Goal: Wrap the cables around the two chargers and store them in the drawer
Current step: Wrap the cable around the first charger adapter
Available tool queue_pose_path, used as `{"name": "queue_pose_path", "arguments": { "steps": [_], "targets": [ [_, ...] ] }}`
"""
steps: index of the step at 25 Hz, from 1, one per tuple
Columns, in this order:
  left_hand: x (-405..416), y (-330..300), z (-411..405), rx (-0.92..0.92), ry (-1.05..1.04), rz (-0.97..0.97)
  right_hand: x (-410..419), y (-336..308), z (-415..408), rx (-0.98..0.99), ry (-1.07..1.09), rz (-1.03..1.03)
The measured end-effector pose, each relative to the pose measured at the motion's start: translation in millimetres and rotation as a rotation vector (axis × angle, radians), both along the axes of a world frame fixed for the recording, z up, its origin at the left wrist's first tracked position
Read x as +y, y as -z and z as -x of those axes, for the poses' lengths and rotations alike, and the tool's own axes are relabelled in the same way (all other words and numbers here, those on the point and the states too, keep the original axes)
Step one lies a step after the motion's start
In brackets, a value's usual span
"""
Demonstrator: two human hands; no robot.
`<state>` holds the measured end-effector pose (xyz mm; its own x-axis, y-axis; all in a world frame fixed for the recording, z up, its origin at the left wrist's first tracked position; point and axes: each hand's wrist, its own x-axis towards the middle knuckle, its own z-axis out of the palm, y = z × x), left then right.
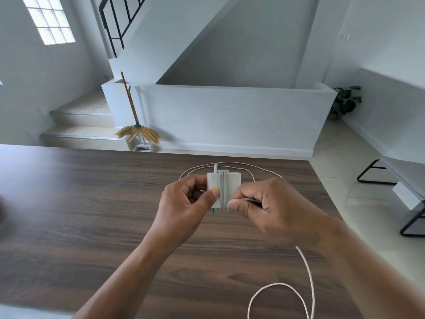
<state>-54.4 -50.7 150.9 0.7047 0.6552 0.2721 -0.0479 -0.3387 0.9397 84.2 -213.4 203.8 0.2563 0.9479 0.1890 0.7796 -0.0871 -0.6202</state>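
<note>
Nearest to the camera, a loose loop of white cable (pixel 308 272) is laid on the dark wooden table (pixel 80 215), at the lower right, and it passes under the right forearm. Above the middle of the table, a white charger (pixel 224 189) is held between both hands. It is gripped at its left edge by the left hand (pixel 184 203), with the thumb pressed on the front face and the fingers curled behind. Several turns of cable are already wound around the charger's body. The cable is pinched by the right hand (pixel 264 206) against the right lower edge of the charger. More cable is seen lying in an arc behind the hands. A broom (pixel 135 125) is leaned against the white low wall (pixel 230 116) beyond the table.
</note>
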Motion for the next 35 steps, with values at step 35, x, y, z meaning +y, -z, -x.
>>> {"name": "queue_pose_path", "arguments": {
  "steps": [35],
  "targets": [
    [-7,-15,-1,-0.213,0.036,0.305,-1,29,2,0.122,-0.016,-0.077]
  ]
}}
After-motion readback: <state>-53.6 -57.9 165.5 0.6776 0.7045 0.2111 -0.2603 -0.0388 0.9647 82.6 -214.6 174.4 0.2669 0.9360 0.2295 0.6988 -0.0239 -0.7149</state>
